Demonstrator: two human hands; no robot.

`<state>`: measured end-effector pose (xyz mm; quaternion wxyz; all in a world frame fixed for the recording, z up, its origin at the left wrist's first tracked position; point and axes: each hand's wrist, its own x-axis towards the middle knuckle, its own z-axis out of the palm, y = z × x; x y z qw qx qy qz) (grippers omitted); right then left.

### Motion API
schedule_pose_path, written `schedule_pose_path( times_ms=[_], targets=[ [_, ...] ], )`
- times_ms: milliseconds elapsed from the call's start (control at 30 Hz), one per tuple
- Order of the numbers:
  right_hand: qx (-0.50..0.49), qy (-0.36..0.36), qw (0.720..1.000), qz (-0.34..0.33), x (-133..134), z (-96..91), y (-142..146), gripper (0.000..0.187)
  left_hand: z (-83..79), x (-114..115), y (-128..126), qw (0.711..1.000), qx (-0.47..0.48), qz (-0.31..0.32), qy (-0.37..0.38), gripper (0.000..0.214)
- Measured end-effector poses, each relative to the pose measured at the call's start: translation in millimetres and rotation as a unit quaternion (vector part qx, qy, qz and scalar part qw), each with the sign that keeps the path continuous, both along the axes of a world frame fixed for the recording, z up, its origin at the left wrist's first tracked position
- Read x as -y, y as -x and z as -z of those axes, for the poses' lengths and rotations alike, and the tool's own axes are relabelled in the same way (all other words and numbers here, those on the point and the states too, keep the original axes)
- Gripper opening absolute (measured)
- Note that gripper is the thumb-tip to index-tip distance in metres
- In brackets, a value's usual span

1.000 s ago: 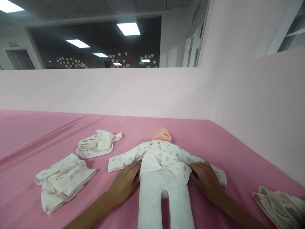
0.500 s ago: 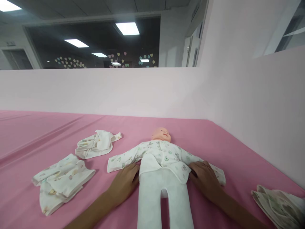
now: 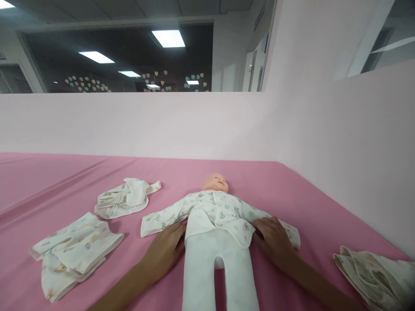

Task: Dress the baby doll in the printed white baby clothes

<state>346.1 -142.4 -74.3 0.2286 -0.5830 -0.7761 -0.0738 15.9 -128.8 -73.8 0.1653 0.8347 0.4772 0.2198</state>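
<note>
The doll (image 3: 215,183) lies on its back on a pink sheet (image 3: 279,190), arms spread wide, in a white shirt (image 3: 214,207) with little pictures. The left hand (image 3: 167,248) and right hand (image 3: 274,237) are by the doll's two sides, next to the shirt. Their fingers are bent, but I can't tell if they pinch it. Two crumpled cloths (image 3: 125,198) (image 3: 78,255) lie left of the doll; a folded cloth (image 3: 372,276) lies to its right.

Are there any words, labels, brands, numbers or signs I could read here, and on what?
No text can be read anywhere.
Patterned shirt: small printed figures, too small to make out any lettering.
Heart shapes on the dark window: too small to tell whether anything is written.
</note>
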Motion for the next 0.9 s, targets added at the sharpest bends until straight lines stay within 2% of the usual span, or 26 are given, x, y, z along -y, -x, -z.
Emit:
schedule_pose_path(
  times_ms=[200,367,500,700,800,900],
  targets=[
    [-0.01,0.041,0.999,0.012,1,-3.1,1,0.02,3.2,-1,2,1.0,-0.003,0.003,-0.009,0.031],
    [-0.001,0.05,0.998,0.028,3,-4.1,2,0.021,13.2,-6,7,0.999,-0.023,-0.008,-0.021,0.038],
    [-0.006,0.052,0.998,0.027,4,-4.6,3,0.023,14.4,-5,8,0.998,-0.016,-0.012,-0.059,0.036],
    [-0.023,0.065,0.997,0.027,12,-22.5,-2,0.018,9.6,-5,5,0.995,0.002,-0.019,-0.093,0.035],
    [-0.014,0.071,0.996,0.052,32,-29.6,-15,0.014,24.3,-11,10,0.994,0.013,-0.027,-0.109,0.033],
    [0.049,0.064,0.99,0.118,65,-23.1,-40,0.019,46.3,-22,18,0.992,0.023,-0.046,-0.117,0.031]
  ],
)
